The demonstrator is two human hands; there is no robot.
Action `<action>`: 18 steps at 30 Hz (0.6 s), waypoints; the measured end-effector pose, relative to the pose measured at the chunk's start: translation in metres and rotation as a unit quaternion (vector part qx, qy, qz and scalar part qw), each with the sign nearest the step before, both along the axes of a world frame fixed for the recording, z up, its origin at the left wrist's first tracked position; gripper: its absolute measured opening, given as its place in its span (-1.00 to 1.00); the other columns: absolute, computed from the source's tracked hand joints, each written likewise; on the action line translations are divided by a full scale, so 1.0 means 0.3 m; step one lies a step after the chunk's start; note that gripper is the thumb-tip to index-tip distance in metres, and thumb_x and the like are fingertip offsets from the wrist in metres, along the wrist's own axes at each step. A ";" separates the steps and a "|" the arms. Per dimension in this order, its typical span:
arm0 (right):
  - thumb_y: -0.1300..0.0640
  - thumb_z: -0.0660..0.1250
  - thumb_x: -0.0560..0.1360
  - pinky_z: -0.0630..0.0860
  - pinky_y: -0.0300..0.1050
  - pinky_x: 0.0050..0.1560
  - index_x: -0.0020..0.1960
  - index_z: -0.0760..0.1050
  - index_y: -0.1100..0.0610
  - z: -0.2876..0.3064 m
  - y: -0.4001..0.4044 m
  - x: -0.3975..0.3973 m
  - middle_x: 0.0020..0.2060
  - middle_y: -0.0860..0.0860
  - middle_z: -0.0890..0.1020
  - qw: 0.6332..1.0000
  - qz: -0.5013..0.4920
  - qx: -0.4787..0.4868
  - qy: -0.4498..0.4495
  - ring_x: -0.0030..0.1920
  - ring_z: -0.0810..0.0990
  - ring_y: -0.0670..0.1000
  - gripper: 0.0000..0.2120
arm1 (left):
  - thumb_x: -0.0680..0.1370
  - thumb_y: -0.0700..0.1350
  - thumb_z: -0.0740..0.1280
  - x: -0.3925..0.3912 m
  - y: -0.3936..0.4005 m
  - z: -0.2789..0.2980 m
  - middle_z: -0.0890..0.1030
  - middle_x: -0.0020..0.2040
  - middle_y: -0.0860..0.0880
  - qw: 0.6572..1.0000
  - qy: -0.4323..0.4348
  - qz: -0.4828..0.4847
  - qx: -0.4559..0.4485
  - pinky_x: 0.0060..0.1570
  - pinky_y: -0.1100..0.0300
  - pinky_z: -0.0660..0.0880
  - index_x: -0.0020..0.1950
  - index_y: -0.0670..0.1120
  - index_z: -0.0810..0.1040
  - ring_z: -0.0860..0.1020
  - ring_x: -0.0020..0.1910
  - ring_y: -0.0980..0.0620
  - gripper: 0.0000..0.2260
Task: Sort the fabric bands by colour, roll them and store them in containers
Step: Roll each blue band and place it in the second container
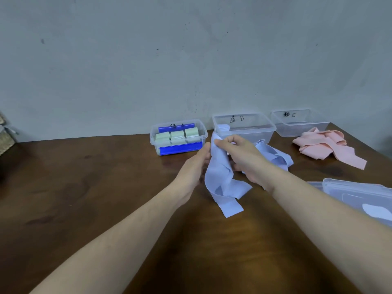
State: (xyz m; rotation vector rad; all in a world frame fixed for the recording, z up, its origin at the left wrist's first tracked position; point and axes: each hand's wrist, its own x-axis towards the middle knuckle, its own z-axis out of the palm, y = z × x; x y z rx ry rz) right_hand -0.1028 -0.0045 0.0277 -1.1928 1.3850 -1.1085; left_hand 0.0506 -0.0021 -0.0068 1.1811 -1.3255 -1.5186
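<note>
Standing at the far left edge, part of a woven basket (pixel 5 134) on the dark wooden table (pixel 84 187); farther right against the wall, a clear lidded container (pixel 178 136) with blue clips, holding three pale green rolls (pixel 177 135) side by side; just in front and right of it, the left hand (pixel 196 164), fingers curled round the upper part of a light blue band (pixel 222 177) raised above the table, its lower end trailing down onto the wood; beside it, the right hand (pixel 239 153), thumb and fingertips pinching the same band near its top end; behind both hands, the open container marked B (pixel 244 127) with a blue roll (pixel 223 127) in its left corner; more blue bands (pixel 275 158) heaped just behind the right hand; farther right, the open container marked C (pixel 299 123), and in front of it a loose pile of pink bands (pixel 326 145); at the right edge, near the right forearm, clear lids (pixel 360 194) lying flat.
</note>
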 end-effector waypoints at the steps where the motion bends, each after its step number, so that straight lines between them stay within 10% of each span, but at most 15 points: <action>1: -0.08 0.44 0.51 0.42 -0.24 -0.39 -0.21 0.44 0.01 0.000 0.013 0.013 -0.30 -0.04 0.54 1.000 0.003 -0.007 0.019 -0.33 0.50 -0.06 -0.74 | 0.55 0.27 0.28 0.005 0.014 0.004 0.70 0.06 -0.05 1.000 -0.011 -0.007 -0.018 0.30 -0.09 0.47 0.12 -0.03 0.66 0.61 0.17 -0.07 -0.58; 5: -0.22 0.36 0.53 0.32 -0.26 -0.37 -0.20 0.40 -0.02 -0.010 0.066 0.053 -0.43 -0.15 0.43 0.998 0.019 -0.025 0.058 -0.39 0.40 -0.10 -0.68 | 0.53 0.04 0.43 0.035 0.064 0.005 0.68 0.08 -0.12 0.999 0.021 -0.001 -0.031 0.30 -0.21 0.45 0.10 -0.14 0.63 0.61 0.17 -0.17 -0.72; 11: -0.55 0.28 0.32 0.41 0.03 0.34 0.17 0.58 0.00 -0.031 0.132 0.066 0.10 -0.02 0.68 0.995 0.080 0.026 0.058 0.19 0.60 -0.04 -0.28 | 0.62 -0.20 0.29 0.121 0.104 0.018 0.66 0.17 -0.17 0.991 0.136 0.011 0.008 0.25 -0.07 0.51 0.27 -0.19 0.52 0.59 0.22 -0.18 -0.77; 18: -0.26 0.27 0.57 0.47 0.15 0.35 0.29 0.53 -0.05 -0.047 0.217 0.092 0.16 -0.08 0.68 0.969 0.235 0.065 0.049 0.21 0.63 -0.03 -0.59 | 0.60 -0.29 0.24 0.216 0.110 0.056 0.65 0.17 -0.20 0.977 0.198 0.038 0.062 0.14 -0.04 0.56 0.31 -0.18 0.48 0.65 0.12 -0.15 -0.73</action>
